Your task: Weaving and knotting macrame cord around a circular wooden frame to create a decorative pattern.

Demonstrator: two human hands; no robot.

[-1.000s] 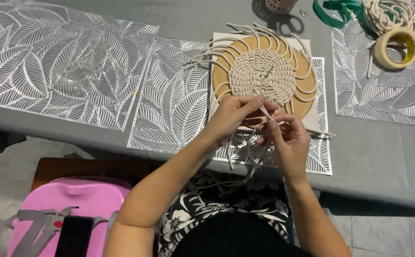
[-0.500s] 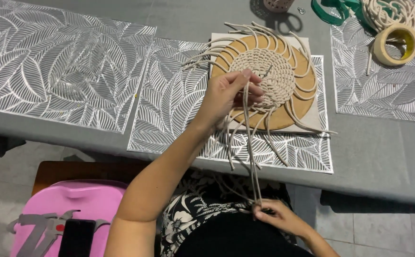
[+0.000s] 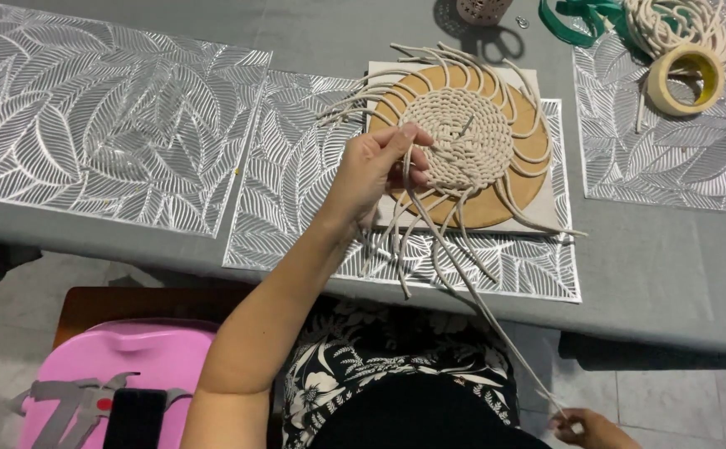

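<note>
A round woven disc of cream cord (image 3: 469,137) lies on a round wooden board (image 3: 496,204), with several loose cord ends fanning out around it. My left hand (image 3: 375,170) pinches the cords at the disc's near left edge. My right hand (image 3: 589,428) is low at the frame's bottom right, below the table edge, gripping the end of one long cord (image 3: 479,303) stretched taut from the disc.
Silver leaf-pattern placemats (image 3: 105,125) cover the grey table (image 3: 671,274). At the back right lie a roll of yellow tape (image 3: 686,79), a coil of cream cord (image 3: 671,21) and a green strap (image 3: 579,12). A pink case (image 3: 113,366) sits below left.
My right hand left the disc and drew one cord down and to the right, past the table edge, pulling it taut. My left hand stayed at the disc's edge.
</note>
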